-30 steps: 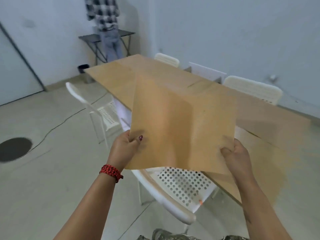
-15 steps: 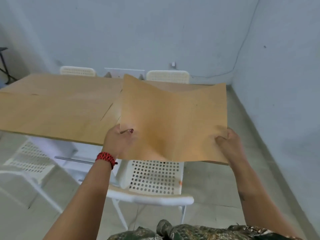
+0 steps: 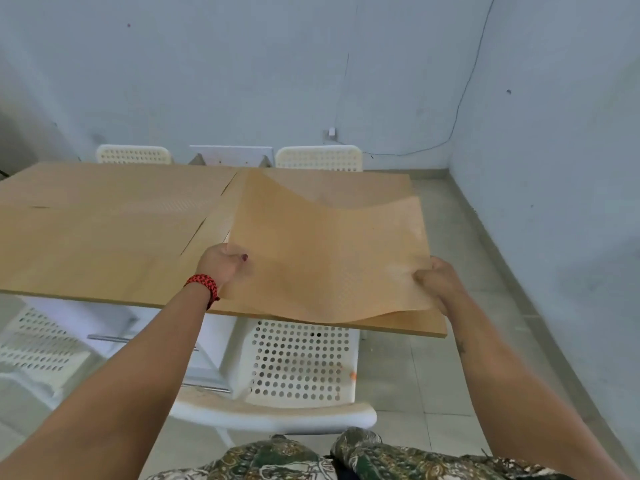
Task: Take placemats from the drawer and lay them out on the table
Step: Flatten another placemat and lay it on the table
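Now my arms have reached out farther, and my left hand (image 3: 221, 263) and right hand (image 3: 437, 282) pinch the wavy placemat (image 3: 329, 258) by its sides, over the table (image 3: 104, 237) corner.

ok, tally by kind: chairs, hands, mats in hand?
white chairs: 4
hands: 2, left hand and right hand, both gripping the mat
placemat held: 1, as far as visible
total: 7
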